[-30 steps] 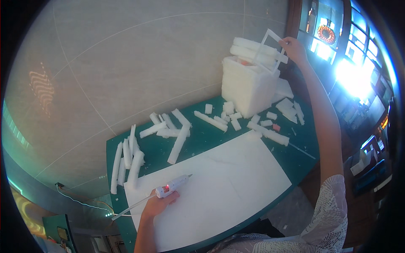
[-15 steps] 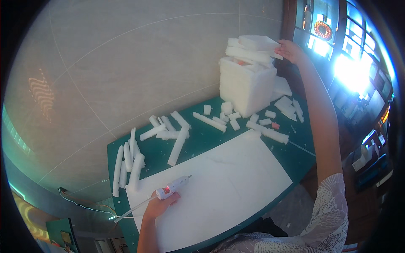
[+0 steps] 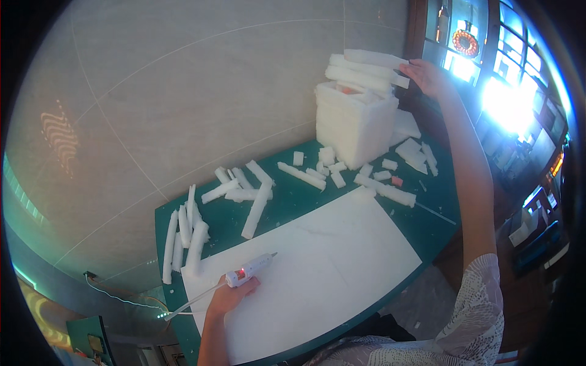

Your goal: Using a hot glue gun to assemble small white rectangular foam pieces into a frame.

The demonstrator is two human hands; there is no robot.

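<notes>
My left hand point(image 3: 234, 295) is closed around a white hot glue gun point(image 3: 249, 271) with a small red light. Its nozzle points to the upper right, and a glue stick point(image 3: 194, 302) sticks out of its back end. Below it lies a large white foam sheet point(image 3: 317, 280). At the far right, my right hand point(image 3: 425, 78) pinches the right end of a white foam slab point(image 3: 373, 58). That slab is tilted at the top of a stack of foam pieces, which rests on a white foam box point(image 3: 354, 128).
On the green table point(image 3: 293, 210), foam strips point(image 3: 258, 210) and small foam chunks point(image 3: 328, 156) lie along the far side. More strips point(image 3: 196, 247) are at the left. A thin stick point(image 3: 436, 215) lies near the right edge. A tiled wall point(image 3: 201, 91) rises behind, and a cord point(image 3: 122, 299) hangs left.
The top foam slab has tipped, so its broad upper face no longer shows, only its edge. My right hand has shifted slightly with it. My left hand and the glue gun look unmoved.
</notes>
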